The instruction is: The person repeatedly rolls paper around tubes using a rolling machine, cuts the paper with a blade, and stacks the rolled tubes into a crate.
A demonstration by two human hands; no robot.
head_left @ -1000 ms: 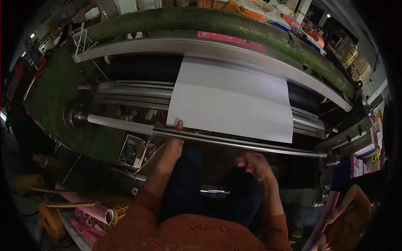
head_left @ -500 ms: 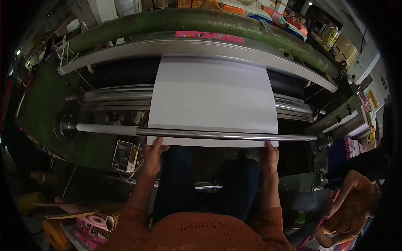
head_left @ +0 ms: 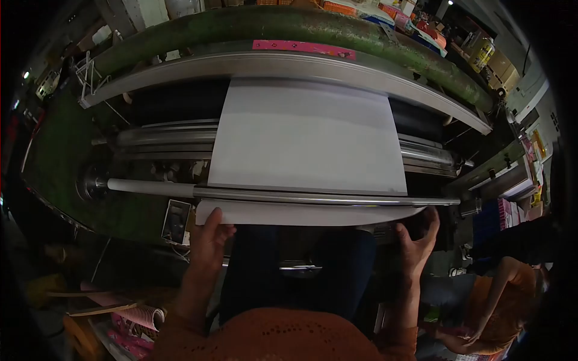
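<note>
A wide white sheet (head_left: 307,135) comes out from under a metal crossbar and runs down to a steel shaft (head_left: 325,198). Its front end shows below the shaft as a strip that curves up at the right corner. My left hand (head_left: 209,243) pinches the left corner of this strip, thumb on top. At the other end, my right hand (head_left: 418,243) has thumb and fingers spread apart, fingertips right at the raised right corner.
A long green roller (head_left: 253,27) and the metal crossbar (head_left: 289,63) span the back. Dark rollers (head_left: 174,105) flank the sheet. An open box (head_left: 177,221) stands at left. Another person in an orange top (head_left: 500,307) is at lower right. Pink rolls (head_left: 129,313) lie lower left.
More of the sheet's end now shows below the shaft. My left hand has shifted slightly left and down with its corner. My right hand has moved right and opened from its pinch.
</note>
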